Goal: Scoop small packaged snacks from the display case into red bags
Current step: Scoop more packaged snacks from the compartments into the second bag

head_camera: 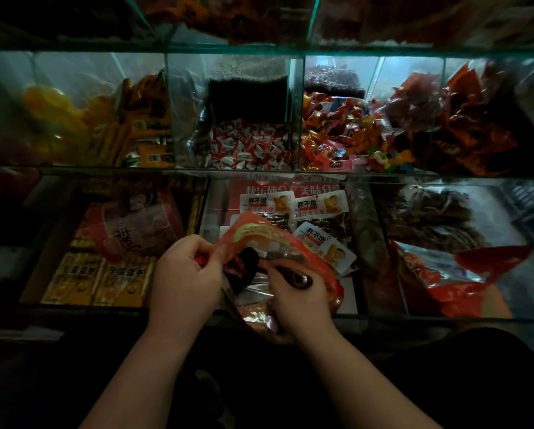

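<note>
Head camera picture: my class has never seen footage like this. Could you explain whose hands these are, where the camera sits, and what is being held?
There is no machine here. A person wears one camera on the head, and it looks down at their own two hands. The left hand pinches the edge of a red bag. The right hand grips the bag near its opening; a dark, shiny thing by those fingers is too dim to name. Behind the hands is a glass display case split into compartments. White-labelled snack packets lie just beyond the bag, and red-and-white wrapped sweets fill a compartment in the row above.
</note>
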A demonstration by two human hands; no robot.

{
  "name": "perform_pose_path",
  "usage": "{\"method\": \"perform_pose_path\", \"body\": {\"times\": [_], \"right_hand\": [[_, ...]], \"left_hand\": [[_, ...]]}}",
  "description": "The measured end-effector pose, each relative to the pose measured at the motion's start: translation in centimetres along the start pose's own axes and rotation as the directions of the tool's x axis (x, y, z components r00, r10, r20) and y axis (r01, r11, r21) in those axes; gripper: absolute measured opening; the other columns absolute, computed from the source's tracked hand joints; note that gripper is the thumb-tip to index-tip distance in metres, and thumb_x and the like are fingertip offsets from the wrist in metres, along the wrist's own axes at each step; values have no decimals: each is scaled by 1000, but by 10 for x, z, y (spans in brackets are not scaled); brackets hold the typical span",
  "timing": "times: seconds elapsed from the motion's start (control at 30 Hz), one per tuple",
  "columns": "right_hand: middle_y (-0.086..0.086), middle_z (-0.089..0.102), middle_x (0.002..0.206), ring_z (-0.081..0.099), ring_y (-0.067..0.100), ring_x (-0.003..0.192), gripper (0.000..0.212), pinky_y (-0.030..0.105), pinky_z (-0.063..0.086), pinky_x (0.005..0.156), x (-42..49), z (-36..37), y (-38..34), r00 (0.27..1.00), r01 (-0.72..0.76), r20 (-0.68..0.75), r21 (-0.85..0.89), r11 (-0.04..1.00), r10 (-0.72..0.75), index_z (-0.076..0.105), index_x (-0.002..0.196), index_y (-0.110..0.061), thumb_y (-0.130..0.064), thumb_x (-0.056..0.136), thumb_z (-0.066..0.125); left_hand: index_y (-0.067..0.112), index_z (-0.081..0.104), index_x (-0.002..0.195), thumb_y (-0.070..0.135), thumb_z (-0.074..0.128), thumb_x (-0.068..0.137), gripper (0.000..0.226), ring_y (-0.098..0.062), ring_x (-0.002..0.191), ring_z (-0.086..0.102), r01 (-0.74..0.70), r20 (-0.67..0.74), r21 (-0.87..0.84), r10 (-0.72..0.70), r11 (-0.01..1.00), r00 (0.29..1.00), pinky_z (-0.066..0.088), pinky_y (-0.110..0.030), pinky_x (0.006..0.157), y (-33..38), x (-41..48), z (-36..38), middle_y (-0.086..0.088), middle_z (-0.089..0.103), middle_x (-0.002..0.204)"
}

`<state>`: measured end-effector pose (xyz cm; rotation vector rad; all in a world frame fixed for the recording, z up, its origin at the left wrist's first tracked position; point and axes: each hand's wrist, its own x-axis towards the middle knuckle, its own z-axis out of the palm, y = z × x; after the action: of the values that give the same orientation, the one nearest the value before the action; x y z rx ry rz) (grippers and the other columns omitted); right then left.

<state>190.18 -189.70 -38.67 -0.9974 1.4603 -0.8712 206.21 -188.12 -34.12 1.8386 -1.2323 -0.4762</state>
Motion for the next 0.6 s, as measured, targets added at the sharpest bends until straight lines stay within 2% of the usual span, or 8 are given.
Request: {"method": "perform_pose_path", "body": {"times": [0.17,0.23,0.3,0.37,0.4,0.43,0.5,0.6], "right_hand": [[-2,65,59,62,20,58,19,31,50,57,-6,-2,0,993,-113,43,119,986,109,70,66,-18,-37,69,70],[2,65,60,64,19,56,14,32,52,55,-7,-8,-3,987,-160,53,209,965,152,70,68,-15,-28,70,73],[-4,66,59,65,10,54,13,28,54,52,-10,-15,-10,992,-116,-11,248,962,123,71,74,-15,-26,68,73],[-3,71,68,69,12,68,13,33,61,64,-16,-23,-19,997,-34,-54,278,960,51,74,73,-23,-30,62,73],[1,75,76,73,17,77,15,43,62,74,-20,-26,-23,998,-31,-41,327,944,47,76,76,-22,-30,62,73],[7,78,84,76,23,86,19,47,63,79,-26,-31,-27,998,-45,-23,365,930,57,78,81,-19,-28,65,74],[10,79,92,77,27,90,14,40,63,78,-39,-44,-33,998,-57,-11,413,909,67,79,90,-18,-21,77,75],[15,78,92,77,30,88,11,33,62,73,-58,-66,-38,996,-45,-43,470,881,74,79,90,-17,-14,91,69]], "left_hand": [[26,60,66,36,67,93,30,-10,50,54,22,-22,-15,-22,1000,1000,35,-18,41,-1,9,0,2,59,60],[27,59,67,34,67,95,30,-10,50,54,-1,-34,-4,1,1000,999,35,-17,41,-2,13,-3,2,59,62],[26,58,67,29,68,96,30,-8,51,53,-33,-41,11,33,999,999,35,-15,42,-2,14,-6,1,58,65],[26,59,70,28,69,95,27,-7,56,55,-63,-49,53,65,997,997,37,-16,45,-3,13,-7,3,59,69],[27,60,71,29,69,95,25,-7,60,57,-69,-45,69,73,995,996,39,-16,48,-3,12,-7,4,60,71],[28,61,73,30,69,95,23,-8,63,59,-70,-35,70,73,995,997,41,-17,52,-4,11,-7,5,61,72],[29,62,76,31,69,93,19,-7,69,60,-75,-17,66,77,995,997,47,-26,57,0,9,-7,7,62,77],[24,65,96,24,75,88,13,-4,91,55,-132,-76,150,144,980,987,47,-23,74,9,5,-10,11,55,98]]}}
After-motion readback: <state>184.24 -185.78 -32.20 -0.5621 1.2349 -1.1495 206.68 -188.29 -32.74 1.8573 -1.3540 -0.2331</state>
